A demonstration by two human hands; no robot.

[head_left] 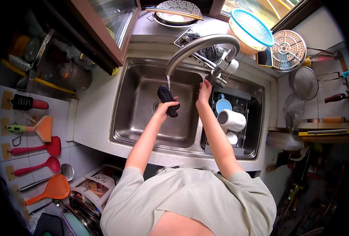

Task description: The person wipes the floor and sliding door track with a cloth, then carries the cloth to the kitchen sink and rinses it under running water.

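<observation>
My left hand (167, 109) is wrapped round a dark, elongated black thing (166, 94), whose exact kind I cannot make out. It is held over the left sink basin (143, 122), and a thin stream of water (168, 82) runs onto its upper end. The water comes from the curved metal faucet (194, 42). Beside the faucet's base, above the divider between the basins, my right hand (204, 93) has its fingers closed at the faucet handle, which the hand mostly hides.
In the right basin, a rack holds a blue cup (223, 105) and a white mug (232, 120). A blue basket (252, 27) and a patterned bowl (178, 11) stand behind the sink. An open window frame (115, 47) juts in at left; strainers (303, 82) hang at right.
</observation>
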